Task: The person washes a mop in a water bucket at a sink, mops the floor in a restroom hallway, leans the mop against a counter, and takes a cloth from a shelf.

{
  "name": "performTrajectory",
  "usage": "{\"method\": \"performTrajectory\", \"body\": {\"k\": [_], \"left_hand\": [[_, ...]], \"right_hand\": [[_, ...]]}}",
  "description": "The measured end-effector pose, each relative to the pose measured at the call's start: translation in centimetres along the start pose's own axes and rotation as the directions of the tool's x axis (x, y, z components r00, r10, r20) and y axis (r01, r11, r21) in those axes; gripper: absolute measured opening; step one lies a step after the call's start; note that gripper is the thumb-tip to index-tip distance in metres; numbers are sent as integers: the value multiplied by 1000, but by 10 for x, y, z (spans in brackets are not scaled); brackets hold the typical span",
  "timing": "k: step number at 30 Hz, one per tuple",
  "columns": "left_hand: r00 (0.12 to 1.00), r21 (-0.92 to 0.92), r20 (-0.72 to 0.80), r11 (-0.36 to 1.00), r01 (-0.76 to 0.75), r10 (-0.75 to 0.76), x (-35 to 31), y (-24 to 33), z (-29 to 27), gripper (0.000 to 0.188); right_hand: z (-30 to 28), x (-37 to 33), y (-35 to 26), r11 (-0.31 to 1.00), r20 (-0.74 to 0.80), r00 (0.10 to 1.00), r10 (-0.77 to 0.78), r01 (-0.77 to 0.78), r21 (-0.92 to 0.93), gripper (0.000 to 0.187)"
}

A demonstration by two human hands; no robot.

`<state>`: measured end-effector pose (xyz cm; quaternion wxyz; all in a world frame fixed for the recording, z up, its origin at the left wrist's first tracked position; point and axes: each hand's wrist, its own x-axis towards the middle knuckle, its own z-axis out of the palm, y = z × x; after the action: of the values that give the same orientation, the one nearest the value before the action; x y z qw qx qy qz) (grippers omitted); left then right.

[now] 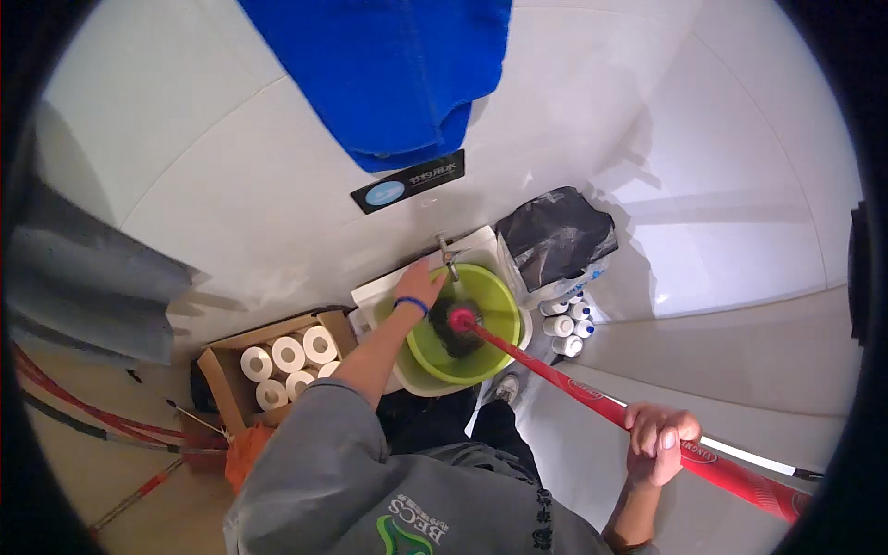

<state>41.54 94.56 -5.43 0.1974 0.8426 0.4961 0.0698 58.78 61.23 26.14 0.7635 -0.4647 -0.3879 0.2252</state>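
Observation:
My right hand [662, 438] is wrapped round the red pole of a mop [564, 381]. The pole slants down to the left, and its dark, wet-looking mop head [455, 335] rests inside a lime-green basin [508, 314]. My left hand [421, 283], with a blue band on the wrist, reaches over the basin's left rim beside a metal tap [447, 254]. Its fingers are stretched out, with nothing seen in them; whether they touch the tap I cannot tell. Under the green basin is a white sink [373, 296].
A cardboard box [222, 384] of paper rolls [288, 353] stands left of the sink. On the right are a black plastic bag [558, 236] and several white bottles [559, 326]. Blue cloth [398, 74] hangs on the wall. More poles [102, 418] lean at far left.

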Motion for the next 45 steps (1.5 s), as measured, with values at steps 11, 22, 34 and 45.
{"method": "performTrajectory", "body": {"k": [11, 22, 34, 45], "left_hand": [[788, -213, 67, 763, 610, -612, -314, -174, 10, 36], [422, -52, 358, 433, 900, -833, -422, -190, 70, 43], [987, -932, -144, 345, -113, -66, -208, 31, -119, 11], [107, -557, -821, -828, 65, 561, -246, 258, -305, 17]], "right_hand": [[22, -32, -7, 1000, -37, 999, 19, -20, -24, 33], [5, -88, -16, 988, -159, 985, 63, -84, -126, 29], [12, -81, -30, 967, -213, 964, 157, -194, -163, 34], [25, -71, -18, 975, -156, 977, 145, -168, -146, 31]]}}
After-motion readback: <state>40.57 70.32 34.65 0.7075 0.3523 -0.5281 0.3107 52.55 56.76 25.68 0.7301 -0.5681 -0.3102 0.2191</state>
